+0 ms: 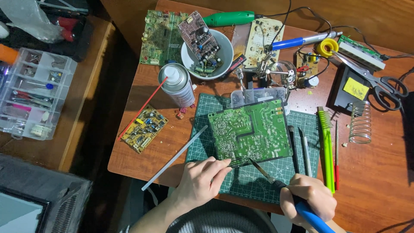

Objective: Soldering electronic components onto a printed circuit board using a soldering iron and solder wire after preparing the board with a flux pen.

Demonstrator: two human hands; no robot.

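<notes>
**Soldering iron at board's near edge**

While I watch the head view, left hand pinches a thin solder wire at the near edge of the green circuit board, which lies solder side up on the cutting mat. Right hand is clenched round the blue-handled soldering iron, tip just beside the board's edge. Spray can and white bowl sit beyond.

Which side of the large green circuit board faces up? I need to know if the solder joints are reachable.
Solder side up: the large green circuit board shows traces and joints, no components.
</notes>
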